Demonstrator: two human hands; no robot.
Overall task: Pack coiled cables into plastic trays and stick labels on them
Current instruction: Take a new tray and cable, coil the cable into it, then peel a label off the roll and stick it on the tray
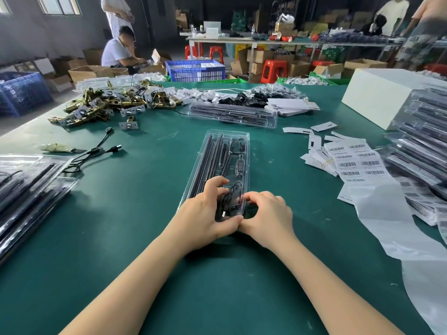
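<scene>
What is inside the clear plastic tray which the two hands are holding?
Inside the clear tray: long dark rods, a small black controller, and a coiled black cable at the near end. The left hand and right hand cover the nearest edge.

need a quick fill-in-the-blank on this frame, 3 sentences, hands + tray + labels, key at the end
1. Both hands, left hand and right hand, work at the ____ end of the clear plastic tray.
2. The coiled cable between the hands is ____ in colour.
3. The barcode label sheet lies to the ____ of the tray on the green table.

Missing words: near; black; right
</scene>
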